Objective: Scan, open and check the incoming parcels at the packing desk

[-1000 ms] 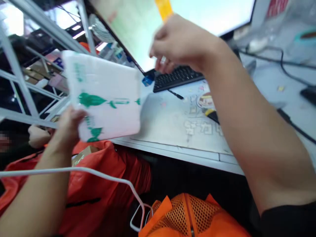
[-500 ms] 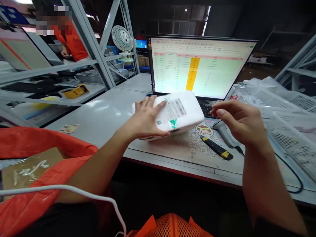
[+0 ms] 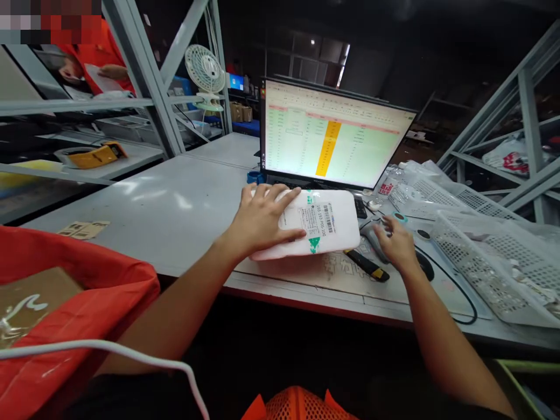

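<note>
My left hand [image 3: 265,219] grips the left end of a white wrapped package [image 3: 341,224], fingers over the top and thumb along its near side. A printed barcode label and green tape show on the package's tilted upper face. On the right, my right hand [image 3: 397,242] is beside a grey barcode scanner [image 3: 377,245], thumb and fingers apart; whether it touches the scanner I cannot tell. A black and yellow utility knife [image 3: 370,267] lies on the desk mat, partly behind the package.
A monitor [image 3: 297,140] with a spreadsheet stands behind a keyboard [image 3: 360,207]. White plastic baskets [image 3: 490,274] line the right side, near a black mouse [image 3: 425,263]. An orange-red bag [image 3: 109,286] holding a cardboard box is at left. Beyond the shelf frame, a person in orange stands.
My right hand has lowered from above the mat to beside the scanner. The package, held in my left hand, has turned so its label faces me more. The camera view has shifted right.
</note>
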